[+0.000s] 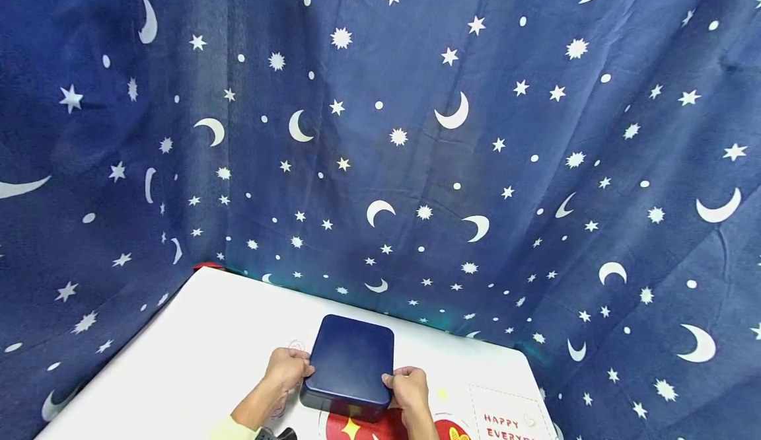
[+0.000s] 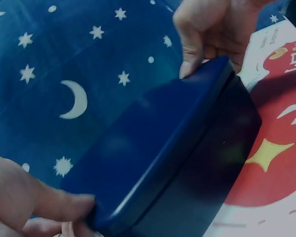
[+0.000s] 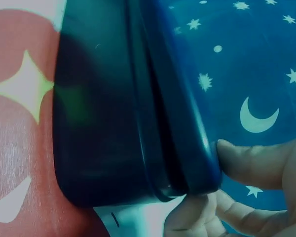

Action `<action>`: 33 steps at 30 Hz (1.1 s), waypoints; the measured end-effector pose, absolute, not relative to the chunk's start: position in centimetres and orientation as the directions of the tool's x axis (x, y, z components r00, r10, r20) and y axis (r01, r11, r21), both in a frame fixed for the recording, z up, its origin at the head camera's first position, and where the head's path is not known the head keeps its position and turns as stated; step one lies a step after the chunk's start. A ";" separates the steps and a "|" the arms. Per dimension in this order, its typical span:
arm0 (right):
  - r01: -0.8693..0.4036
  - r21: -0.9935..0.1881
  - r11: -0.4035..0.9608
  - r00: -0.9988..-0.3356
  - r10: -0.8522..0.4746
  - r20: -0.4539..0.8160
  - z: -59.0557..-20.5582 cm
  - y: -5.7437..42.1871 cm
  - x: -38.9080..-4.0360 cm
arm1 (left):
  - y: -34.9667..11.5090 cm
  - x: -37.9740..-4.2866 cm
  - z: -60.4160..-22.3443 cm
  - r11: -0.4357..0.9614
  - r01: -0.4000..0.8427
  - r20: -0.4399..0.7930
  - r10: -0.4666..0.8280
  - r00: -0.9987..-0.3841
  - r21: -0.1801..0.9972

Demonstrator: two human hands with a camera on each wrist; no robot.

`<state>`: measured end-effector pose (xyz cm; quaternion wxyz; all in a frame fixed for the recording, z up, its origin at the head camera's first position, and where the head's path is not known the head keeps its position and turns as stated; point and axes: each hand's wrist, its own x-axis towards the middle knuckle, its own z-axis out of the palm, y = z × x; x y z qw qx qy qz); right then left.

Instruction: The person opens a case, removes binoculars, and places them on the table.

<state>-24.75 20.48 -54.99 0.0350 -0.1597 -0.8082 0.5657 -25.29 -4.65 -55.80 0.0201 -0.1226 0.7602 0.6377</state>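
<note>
A dark blue box (image 1: 339, 405) with rounded corners sits on the table, its lid (image 1: 355, 355) on top. My left hand (image 1: 287, 368) pinches the lid's left edge, thumb on the upper face. On the opposite side my right hand (image 1: 410, 388) grips the lid's right edge between thumb and fingers. In the right wrist view a dark gap (image 3: 164, 123) shows between lid and box, widest near the right hand's corner. The inside of the box is hidden.
The white tabletop (image 1: 196, 354) carries a printed mat with a red patch (image 2: 276, 182) and yellow star under the box's front. Lettering (image 1: 505, 427) is printed at the right. A blue curtain (image 1: 380, 162) with moons and stars hangs behind the table and at both sides.
</note>
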 end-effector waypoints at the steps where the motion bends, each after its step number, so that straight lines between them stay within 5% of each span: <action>1: 0.217 -0.933 0.287 -0.948 0.292 -0.131 -55.0 20.5 -24.7 | -4.6 -25.3 -55.8 0.133 -0.225 -0.204 -0.160 -0.966 0.965; 16: 0.156 -0.962 0.225 -0.939 0.337 -0.073 -53.9 20.5 -23.5 | -5.0 -25.0 -55.3 -0.178 -0.247 -0.265 -0.086 -0.960 0.953; 33: 0.115 -0.991 0.072 -0.978 0.183 -0.100 -51.6 18.4 -22.9 | -9.1 -24.0 -52.0 -0.145 -0.193 -0.203 -0.060 -0.977 0.970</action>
